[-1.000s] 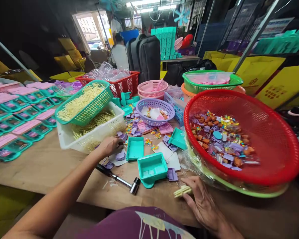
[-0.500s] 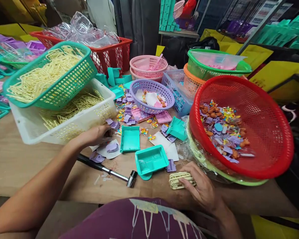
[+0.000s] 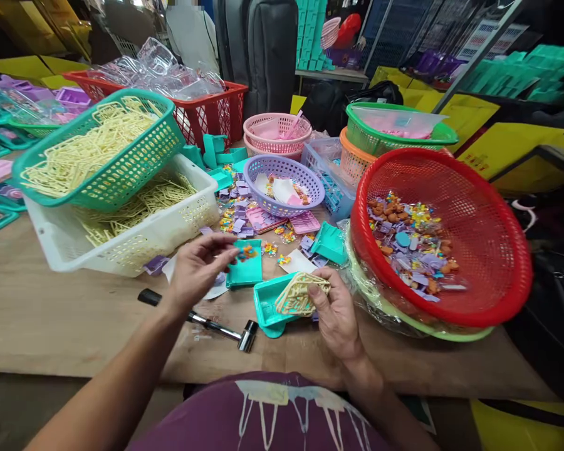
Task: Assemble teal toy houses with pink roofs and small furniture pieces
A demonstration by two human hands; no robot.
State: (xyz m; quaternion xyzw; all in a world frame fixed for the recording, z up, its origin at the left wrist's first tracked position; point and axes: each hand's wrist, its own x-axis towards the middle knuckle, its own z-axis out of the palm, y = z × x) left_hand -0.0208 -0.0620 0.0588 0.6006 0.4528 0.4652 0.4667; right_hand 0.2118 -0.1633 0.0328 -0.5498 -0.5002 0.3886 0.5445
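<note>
My left hand (image 3: 195, 275) pinches a small clear packet of orange and multicoloured pieces (image 3: 247, 252), held above an upright teal plastic tray (image 3: 244, 272). In my right hand (image 3: 336, 313) is a stack of pale yellow plastic frames (image 3: 301, 294), tilted so their open shapes show. The stack partly covers a second teal tray (image 3: 266, 300), which lies nearer to me. A hammer (image 3: 220, 327) with a black grip and shiny head rests on the table below my left hand. White paper with purple pieces is partly hidden behind that hand.
At left, a teal basket (image 3: 98, 181) heaped with yellow frames sits on a white basket (image 3: 169, 222). A large red basket (image 3: 493, 250) of mixed small parts leans at right. A purple basket (image 3: 258, 197) stands mid-table among scattered purple pieces and packets.
My left hand has come up and right from beside the white basket, now with a packet in its fingers. My right hand has lifted the yellow frames up and left over the near tray.
</note>
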